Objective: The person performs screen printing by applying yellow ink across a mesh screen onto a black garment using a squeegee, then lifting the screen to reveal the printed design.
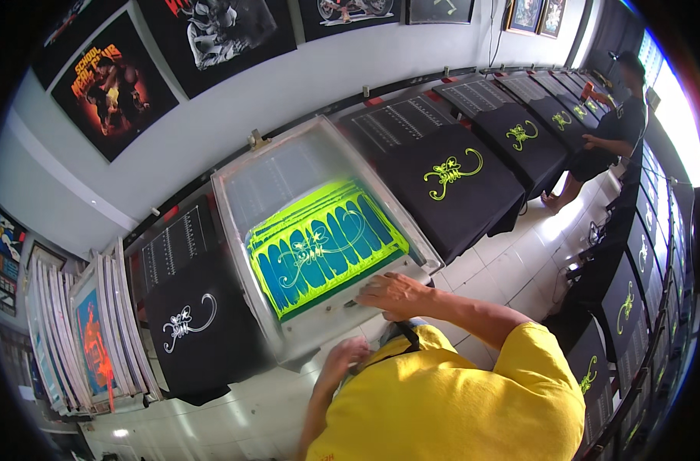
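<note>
The right hand (397, 295) is resting on the frame (319, 329)'s near edge, ideally keeping it level, the left hand (347, 356) hovering nearby, neither one's grip clear to me.

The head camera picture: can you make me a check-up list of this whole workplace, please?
Surface: a row of black boards, with black cloths draped over their near ends, printed yellow-green.
Job's things: a pale screen frame with yellow-green ink smeared across its mesh; left of it, a black cloth with a white print.
Clutter: upright frames packed together at far left.
Hands: right hand on the frame's near edge; left hand just below that edge, grip unclear.
Cables: a thin dark cord on the wall.
Surroundings: posters, pale floor tiles, another person holding something orange.
</note>
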